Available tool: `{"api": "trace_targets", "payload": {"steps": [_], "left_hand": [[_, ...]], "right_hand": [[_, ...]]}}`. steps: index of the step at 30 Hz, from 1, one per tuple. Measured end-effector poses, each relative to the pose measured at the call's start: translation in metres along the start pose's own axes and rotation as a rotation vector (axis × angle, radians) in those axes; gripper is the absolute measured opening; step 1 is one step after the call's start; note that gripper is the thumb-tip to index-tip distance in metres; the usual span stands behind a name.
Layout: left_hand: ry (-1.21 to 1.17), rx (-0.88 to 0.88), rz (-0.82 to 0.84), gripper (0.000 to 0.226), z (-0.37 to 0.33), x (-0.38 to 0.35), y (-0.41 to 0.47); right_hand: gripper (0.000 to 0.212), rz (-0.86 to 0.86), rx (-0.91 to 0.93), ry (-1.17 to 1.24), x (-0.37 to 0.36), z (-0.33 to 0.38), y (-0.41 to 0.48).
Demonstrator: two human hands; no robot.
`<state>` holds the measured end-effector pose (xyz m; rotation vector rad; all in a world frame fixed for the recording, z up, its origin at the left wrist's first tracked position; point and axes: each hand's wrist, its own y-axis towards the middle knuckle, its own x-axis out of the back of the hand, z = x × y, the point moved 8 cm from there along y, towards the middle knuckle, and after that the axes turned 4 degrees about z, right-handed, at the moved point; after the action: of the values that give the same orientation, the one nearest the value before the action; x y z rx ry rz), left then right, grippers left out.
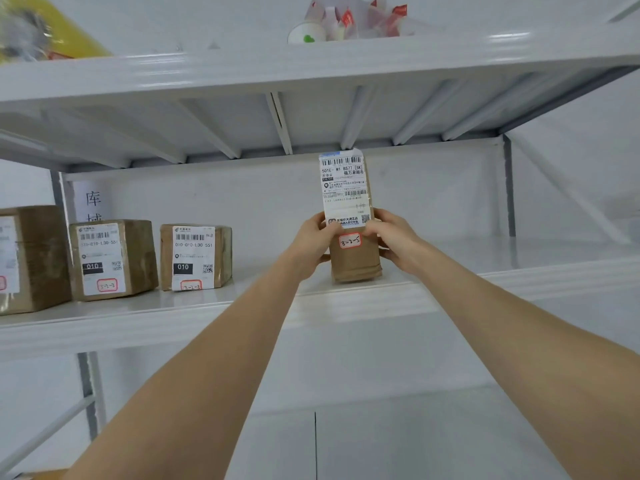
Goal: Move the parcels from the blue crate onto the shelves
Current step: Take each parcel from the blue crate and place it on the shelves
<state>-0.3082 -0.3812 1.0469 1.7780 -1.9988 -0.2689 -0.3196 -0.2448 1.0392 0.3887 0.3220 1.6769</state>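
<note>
A tall, narrow brown parcel (349,216) with a white shipping label and a red-edged sticker reading 3-2-5 stands upright on the white middle shelf (346,303), near its front edge. My left hand (313,242) grips its left side, thumb on the label. My right hand (393,237) holds its right side the same way. Both arms reach up from below. The blue crate is out of sight.
Three brown labelled boxes (114,259) (195,256) (31,259) stand in a row at the left of the same shelf. The upper shelf (311,60) holds a yellow bag (52,26) and a clear bag of small items (349,19). A shelf post (509,188) rises at the right.
</note>
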Motion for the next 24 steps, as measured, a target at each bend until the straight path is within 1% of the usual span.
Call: {"api": "trace_targets", "payload": {"steps": [2, 6, 9, 11, 12, 14, 16, 18, 20, 24], "left_hand": [[0.042, 0.021, 0.005, 0.031, 0.001, -0.001, -0.002], [0.118, 0.079, -0.007, 0.045, 0.002, -0.001, -0.004], [0.258, 0.098, -0.027, 0.048, -0.004, 0.000, -0.004], [0.324, 0.090, -0.073, 0.047, -0.012, 0.002, -0.001], [0.356, 0.058, -0.113, 0.047, -0.019, 0.004, 0.000], [0.450, -0.065, -0.223, 0.050, -0.042, 0.012, 0.003], [0.540, -0.195, -0.320, 0.060, -0.070, 0.018, 0.001], [0.645, -0.270, -0.343, 0.070, -0.092, 0.018, 0.001], [0.781, -0.311, -0.350, 0.073, -0.105, 0.015, 0.003], [0.958, -0.360, -0.351, 0.060, -0.115, 0.010, 0.009]], "right_hand": [[0.051, -0.006, -0.002, -0.050, 0.002, -0.002, 0.000], [0.054, -0.004, -0.028, -0.142, 0.008, -0.005, -0.003], [0.067, 0.025, -0.032, -0.248, 0.008, 0.002, -0.003], [0.079, -0.018, 0.012, -0.329, 0.011, 0.013, 0.000], [0.084, -0.076, 0.062, -0.368, 0.015, 0.023, 0.002], [0.089, -0.192, 0.199, -0.439, 0.022, 0.049, 0.003], [0.089, -0.218, 0.321, -0.533, 0.020, 0.075, 0.004], [0.089, -0.172, 0.394, -0.666, 0.010, 0.095, 0.008], [0.089, -0.103, 0.432, -0.796, -0.002, 0.110, 0.012], [0.085, 0.007, 0.449, -0.965, -0.018, 0.118, 0.023]]}}
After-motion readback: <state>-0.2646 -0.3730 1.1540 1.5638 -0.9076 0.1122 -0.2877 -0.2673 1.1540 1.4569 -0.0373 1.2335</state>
